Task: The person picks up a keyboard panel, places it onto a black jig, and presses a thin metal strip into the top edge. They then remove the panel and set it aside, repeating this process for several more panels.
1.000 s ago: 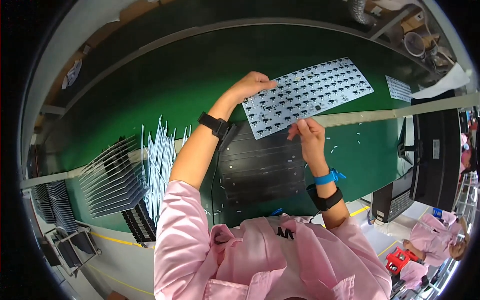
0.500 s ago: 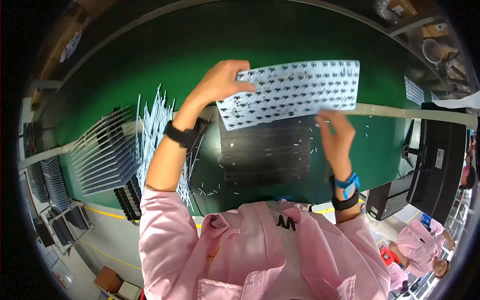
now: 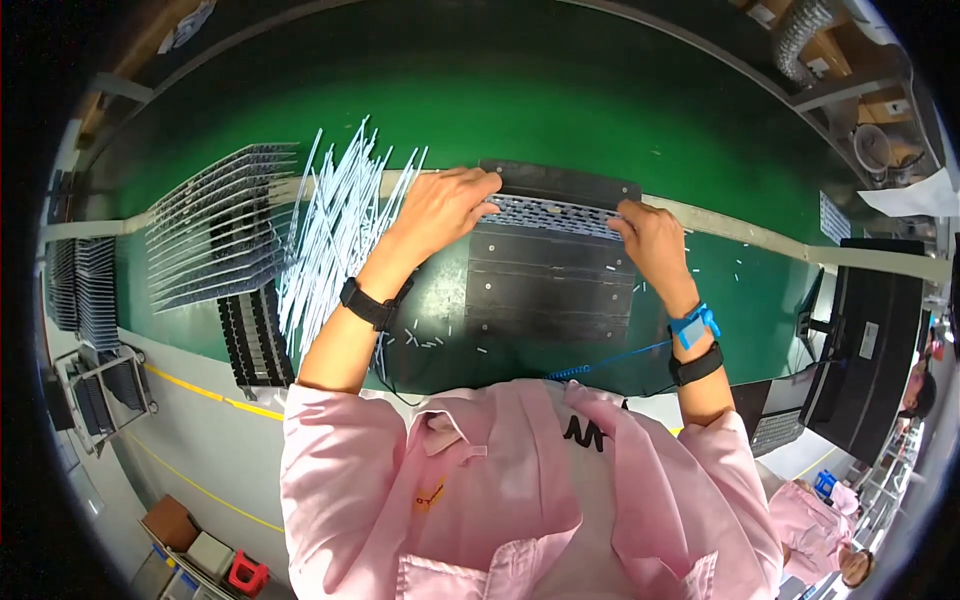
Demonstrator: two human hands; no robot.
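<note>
A thin white keyboard circuit board (image 3: 555, 213) with rows of black marks is seen at a steep tilt, as a narrow band. My left hand (image 3: 447, 207) is closed on its left end, thumb on the near side. At the right end my right hand (image 3: 652, 242) grips it between thumb and fingers. Board and hands are over the far part of a black slatted plate (image 3: 550, 290) with pale screw heads. Whether the board touches the plate I cannot tell. My right wrist wears a blue strap (image 3: 694, 326) with a blue coiled cord.
Left of my left hand lies a loose heap of long white strips (image 3: 340, 225). Beyond it, several boards stand in a row (image 3: 205, 240) by a black slotted rack (image 3: 252, 340). Small white scraps (image 3: 425, 342) dot the table. A monitor (image 3: 850, 335) stands right; another person (image 3: 805, 520) is lower right.
The board has tilted from nearly face-on to a narrow band and come over the plate. My right hand, by its lower edge before, now grips its right end. The view has shifted.
</note>
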